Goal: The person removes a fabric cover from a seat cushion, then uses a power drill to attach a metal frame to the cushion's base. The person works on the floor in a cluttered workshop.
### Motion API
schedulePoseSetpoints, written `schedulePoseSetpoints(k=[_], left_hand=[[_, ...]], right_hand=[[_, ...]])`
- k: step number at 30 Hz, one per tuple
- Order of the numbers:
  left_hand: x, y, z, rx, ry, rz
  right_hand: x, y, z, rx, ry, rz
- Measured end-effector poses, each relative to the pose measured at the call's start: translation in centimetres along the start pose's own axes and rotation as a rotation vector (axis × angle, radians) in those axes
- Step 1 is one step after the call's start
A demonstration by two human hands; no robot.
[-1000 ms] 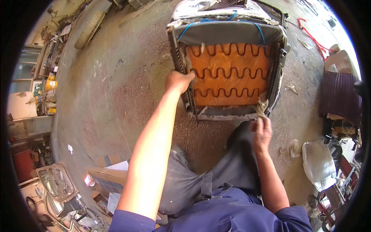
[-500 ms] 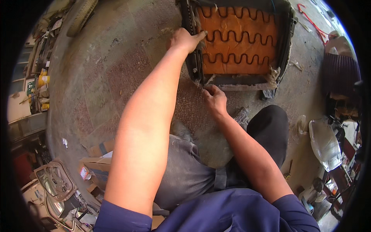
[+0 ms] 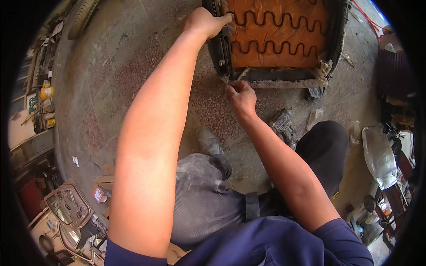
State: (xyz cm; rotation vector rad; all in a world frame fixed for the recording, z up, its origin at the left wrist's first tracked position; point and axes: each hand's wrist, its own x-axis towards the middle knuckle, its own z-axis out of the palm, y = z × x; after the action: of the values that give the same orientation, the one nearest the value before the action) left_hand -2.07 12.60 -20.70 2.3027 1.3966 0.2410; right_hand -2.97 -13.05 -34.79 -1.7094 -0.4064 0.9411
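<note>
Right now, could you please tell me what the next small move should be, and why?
Perhaps a gentle tug with the right hand: it seems to pinch something, too small to make out, at the near left corner of the seat frame, by the grey fabric edge, while the left hand grips the dark side rail, likely steadying it.

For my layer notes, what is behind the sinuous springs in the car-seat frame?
Behind the sinuous springs lies a creased orange sheet, within the dark car-seat frame. Whatever the sheet covers cannot be seen.
</note>
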Motion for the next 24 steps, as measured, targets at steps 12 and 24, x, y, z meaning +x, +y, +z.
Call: schedulePoseSetpoints(k=[12, 24], left_hand=[[-3.5, 3.9, -4.2, -0.154, -0.062, -0.052], [-2.8, 4.0, -2.6, -0.187, -0.042, -0.152]], right_hand=[[-0.5, -1.4, -0.2, -0.060, 0.005, 0.004], [0.3, 0.9, -1.2, 0.016, 0.061, 0.059]])
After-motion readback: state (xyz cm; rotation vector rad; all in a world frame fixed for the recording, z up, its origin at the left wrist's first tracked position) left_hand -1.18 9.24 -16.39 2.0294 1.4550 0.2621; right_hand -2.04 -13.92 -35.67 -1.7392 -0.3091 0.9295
